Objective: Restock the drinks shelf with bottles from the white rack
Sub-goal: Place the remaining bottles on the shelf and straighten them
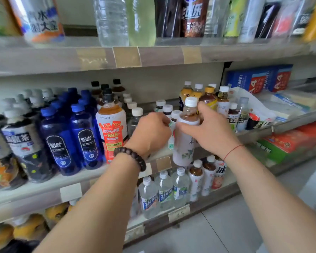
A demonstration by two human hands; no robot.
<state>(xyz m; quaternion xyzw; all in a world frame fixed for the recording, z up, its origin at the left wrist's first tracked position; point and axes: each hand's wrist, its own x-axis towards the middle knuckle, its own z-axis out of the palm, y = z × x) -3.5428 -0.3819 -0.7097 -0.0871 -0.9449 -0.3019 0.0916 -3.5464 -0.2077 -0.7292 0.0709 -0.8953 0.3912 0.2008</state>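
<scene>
- Head view, the only one there is: both arms reach in toward the middle drinks shelf (44,187), which is packed pretty full.
- The right hand (211,132) is wrapped around a tea bottle (183,143) with a white cap and a pale label with leaf prints. Fingers are curled round its shoulder just under the cap, thumb side toward the neck. The bottle stands roughly upright, and its bottom sits in front of the shelf's front lip, so I can't tell if it's resting on anything.
- There's a thin red string on that wrist.
- The left hand (150,133) is loosely curled just left of that bottle, knuckles toward the camera, fingertips in among the white-capped bottles behind. Can't tell if it's actually gripping one, the fingers are hidden. It's wearing a dark bead bracelet (130,156).
- Left of the hands: an orange-label tea bottle (112,132) with a black cap, then a row of blue soda bottles (71,136), then dark-label tea bottles at the far left.
- Behind the right hand is a cluster of yellow and brown drinks with white and yellow caps.
- Shelf below: clear water bottles (163,190) with white caps, plus a few more pale-label tea bottles beside them.
- Far right, blue paper boxes (259,78) sit on another unit.
- The white rack isn't anywhere in this shot.
</scene>
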